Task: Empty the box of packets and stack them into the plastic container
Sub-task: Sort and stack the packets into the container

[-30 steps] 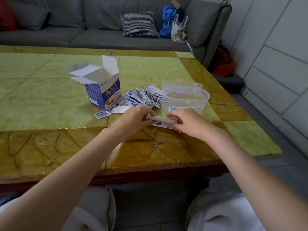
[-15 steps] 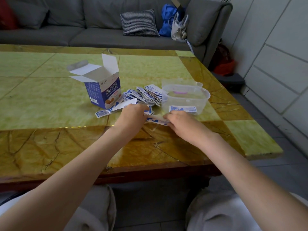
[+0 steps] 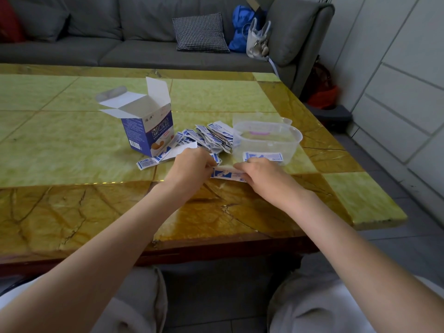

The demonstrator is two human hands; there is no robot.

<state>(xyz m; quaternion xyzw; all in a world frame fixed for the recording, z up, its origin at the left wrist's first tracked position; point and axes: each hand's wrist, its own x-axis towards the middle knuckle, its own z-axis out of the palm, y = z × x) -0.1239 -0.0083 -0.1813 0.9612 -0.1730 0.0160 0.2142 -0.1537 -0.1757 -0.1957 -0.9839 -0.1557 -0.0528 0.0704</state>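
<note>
Head: packet stack point(image 3: 225, 173) regripped, 2 hands.

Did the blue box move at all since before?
No. The blue box stands open at the same spot on the table, just left of the packet pile.

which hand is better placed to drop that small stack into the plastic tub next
Right, probably. The right hand already grips one end of the small packet stack and lies just in front of the plastic container. The left hand holds the other end, farther off, beside the box.
</note>
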